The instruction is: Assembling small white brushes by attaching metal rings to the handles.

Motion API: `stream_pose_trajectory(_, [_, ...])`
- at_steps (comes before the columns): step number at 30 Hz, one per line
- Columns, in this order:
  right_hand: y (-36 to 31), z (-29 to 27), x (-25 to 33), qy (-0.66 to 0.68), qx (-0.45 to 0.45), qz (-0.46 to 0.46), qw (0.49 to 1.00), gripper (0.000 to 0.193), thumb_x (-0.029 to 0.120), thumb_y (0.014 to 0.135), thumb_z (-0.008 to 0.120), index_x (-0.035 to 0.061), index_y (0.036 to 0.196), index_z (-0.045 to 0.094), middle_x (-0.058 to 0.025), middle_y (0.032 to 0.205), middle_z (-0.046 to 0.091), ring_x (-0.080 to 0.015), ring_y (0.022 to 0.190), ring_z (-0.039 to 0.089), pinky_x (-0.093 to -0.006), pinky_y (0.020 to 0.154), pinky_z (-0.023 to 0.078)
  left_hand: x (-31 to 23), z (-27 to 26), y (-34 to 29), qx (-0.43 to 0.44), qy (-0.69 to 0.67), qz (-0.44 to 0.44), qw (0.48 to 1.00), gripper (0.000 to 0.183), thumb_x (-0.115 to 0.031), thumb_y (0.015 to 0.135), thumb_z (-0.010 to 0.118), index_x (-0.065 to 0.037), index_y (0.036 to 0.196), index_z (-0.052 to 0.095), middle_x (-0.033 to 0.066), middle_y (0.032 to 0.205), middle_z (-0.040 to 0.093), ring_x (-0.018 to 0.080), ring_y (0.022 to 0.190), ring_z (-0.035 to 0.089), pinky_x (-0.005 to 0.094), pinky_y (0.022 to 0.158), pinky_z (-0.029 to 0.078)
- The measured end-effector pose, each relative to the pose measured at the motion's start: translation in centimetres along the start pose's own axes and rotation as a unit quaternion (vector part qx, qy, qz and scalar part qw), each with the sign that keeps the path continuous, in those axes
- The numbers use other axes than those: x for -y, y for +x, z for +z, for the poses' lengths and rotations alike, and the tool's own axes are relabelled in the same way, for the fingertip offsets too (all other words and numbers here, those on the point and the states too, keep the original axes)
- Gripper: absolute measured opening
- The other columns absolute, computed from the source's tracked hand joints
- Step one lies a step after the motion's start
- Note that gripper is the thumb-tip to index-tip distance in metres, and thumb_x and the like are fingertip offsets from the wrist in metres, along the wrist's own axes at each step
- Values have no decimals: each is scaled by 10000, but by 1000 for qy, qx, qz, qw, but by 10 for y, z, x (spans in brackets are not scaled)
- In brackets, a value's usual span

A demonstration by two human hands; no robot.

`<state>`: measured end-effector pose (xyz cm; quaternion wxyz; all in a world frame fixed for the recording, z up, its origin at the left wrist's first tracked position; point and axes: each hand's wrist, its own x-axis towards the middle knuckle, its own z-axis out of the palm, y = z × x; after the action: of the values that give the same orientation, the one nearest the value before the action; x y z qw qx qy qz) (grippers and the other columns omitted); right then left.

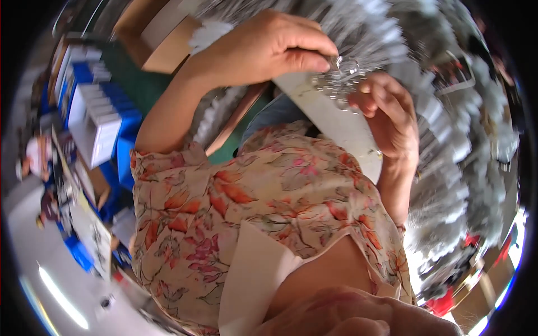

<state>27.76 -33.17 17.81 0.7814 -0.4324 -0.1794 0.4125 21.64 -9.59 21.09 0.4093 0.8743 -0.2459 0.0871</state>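
My left hand (280,47) reaches in from the left, with thumb and forefinger pinched on the upper edge of a small shiny bunch of silvery or clear loops (339,78). Its exact kind is too blurred to tell. On the other side of the bunch is my right hand (389,109). Its thumb and fingers are curled together at the bunch's right edge, and the fingertips partly cover it. Both hands hold it above a pale narrow tabletop (330,117).
Fluffy grey-white bundles (448,168) fill the right side and lie beyond my hands. An open cardboard box (168,45) stands at the far left, near blue and white bins (98,123). Several people (39,157) are in the background at left.
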Motion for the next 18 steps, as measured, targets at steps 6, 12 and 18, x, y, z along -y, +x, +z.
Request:
stream_pose_trajectory(6, [-13, -50, -27, 17, -20, 37, 999, 226, 144, 864, 547, -1, 1036, 561, -8, 692, 456, -114, 655, 418, -289, 716, 372, 89, 30, -123, 68, 88, -257, 960, 149, -173, 827, 589, -80, 936, 629, 66, 854, 598, 231, 754, 574, 338, 668, 444])
stream_pose_trajectory(12, [-34, -69, -42, 78, -121, 70, 987, 154, 125, 873, 538, 20, 982, 563, 3, 718, 461, -104, 654, 399, -284, 711, 363, 179, 83, -247, 238, 146, -386, 879, 263, -257, 812, 593, -105, 1026, 605, 106, 1079, 580, 296, 942, 559, 371, 791, 441])
stream_pose_trajectory(18, [-30, -76, -52, 98, -161, 77, 979, 128, 107, 881, 524, 26, 973, 559, 3, 726, 471, -97, 655, 404, -269, 696, 368, 174, 119, -241, 167, 163, -377, 896, 434, -292, 771, 645, -96, 1150, 566, 88, 1176, 570, 256, 1090, 520, 362, 959, 372])
